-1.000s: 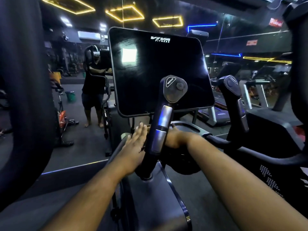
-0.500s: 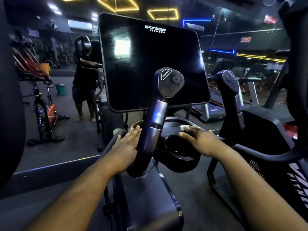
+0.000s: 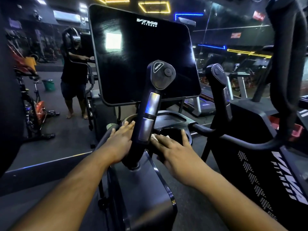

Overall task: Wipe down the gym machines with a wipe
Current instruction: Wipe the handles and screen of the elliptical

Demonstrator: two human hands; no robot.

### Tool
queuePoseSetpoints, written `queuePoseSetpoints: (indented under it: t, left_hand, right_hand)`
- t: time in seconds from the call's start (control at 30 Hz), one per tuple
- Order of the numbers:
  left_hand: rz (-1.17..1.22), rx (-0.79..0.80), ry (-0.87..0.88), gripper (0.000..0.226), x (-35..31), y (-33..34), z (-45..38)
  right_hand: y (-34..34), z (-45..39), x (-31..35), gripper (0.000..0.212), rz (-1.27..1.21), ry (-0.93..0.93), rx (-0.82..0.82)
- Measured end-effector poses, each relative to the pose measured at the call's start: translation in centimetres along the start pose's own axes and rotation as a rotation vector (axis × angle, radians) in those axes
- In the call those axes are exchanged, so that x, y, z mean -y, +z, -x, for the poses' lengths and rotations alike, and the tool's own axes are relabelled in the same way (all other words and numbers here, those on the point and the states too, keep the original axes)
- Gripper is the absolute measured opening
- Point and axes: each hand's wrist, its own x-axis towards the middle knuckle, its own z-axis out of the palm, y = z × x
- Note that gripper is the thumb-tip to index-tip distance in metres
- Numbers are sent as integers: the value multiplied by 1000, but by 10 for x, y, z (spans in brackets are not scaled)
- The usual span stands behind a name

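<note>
Low in the centre of the frame, the right hand (image 3: 173,152) lies flat with its fingers spread and nearly straight, pressing a white wipe (image 3: 157,136) against the console tray beside the cup holder (image 3: 176,133). Only a small crumpled corner of the wipe shows past the fingertips; the rest is hidden under the palm, so how it is folded cannot be told. Left of centre, the left hand (image 3: 120,140) is also open, fingers extended and resting on the dark handlebar (image 3: 104,140) next to the near grip post (image 3: 150,114), holding nothing.

One risk, judging from this pose, is the wipe slipping out from under the flat palm, since no finger curls round it; a fast sweep toward the cup holder's rim could drop it into the well. Another is the near grip post standing between the two hands, which a sideways stroke could knock a wrist against. The resistance button (image 3: 168,72) on top of that post could be pressed by accident if the wiping moves upward.

Above the hands the black screen (image 3: 141,55) bears a pale reflection and faint streaks, so it probably still needs a pass. The wipe itself looks thin, pale and bunched, perhaps damp, though that cannot be confirmed.
</note>
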Motion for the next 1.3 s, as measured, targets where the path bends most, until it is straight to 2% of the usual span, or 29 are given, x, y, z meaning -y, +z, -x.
queuePoseSetpoints:
  t: [0.13,0.23,0.37,0.47,0.5,0.6,0.73,0.83,0.9,0.93,1.0,1.07,1.17,1.3]
  left_hand:
    - [15,12,-10,46,-2,-1,1]
    - [36,2,-20,43,-2,-2,1]
    - [64,2,-30,44,-2,0,1]
    - [102,-12,-29,44,3,3,2]
    - [115,-7,-27,49,5,4,3]
    - [224,-81,4,88,13,6,1]
    - [516,-143,-1,52,18,17,14]
    - [672,-156,-25,56,24,27,26]
    - [692,-175,-67,64,28,35,45]
    - [690,-197,-83,65,28,41,54]
    - [729,-217,-114,68,30,53,95]
    - [763,-157,-119,65,32,69,153]
    - [855,-49,-111,45,44,95,235]
    - [796,-10,-143,19,106,123,344]
  right_hand:
    - [5,37,-23,54,-36,49,-155]
    - [4,49,-41,66,6,40,-184]
    - [0,31,-68,104,-152,186,-12]
    - [-3,15,-70,113,-291,207,38]
    - [-4,14,-67,110,-328,217,29]
    - [-4,25,-49,96,-371,295,-102]
    - [10,40,-15,59,-227,293,-481]
    - [6,46,14,36,-339,321,-599]
    - [3,58,37,29,-479,377,-634]
    - [3,64,49,28,-624,431,-619]
    - [2,82,90,25,-1073,540,-556]
    - [2,107,143,22,-1403,644,-535]
    - [12,144,217,23,-1565,760,-507]
    - [44,192,321,18,-1694,891,-296]
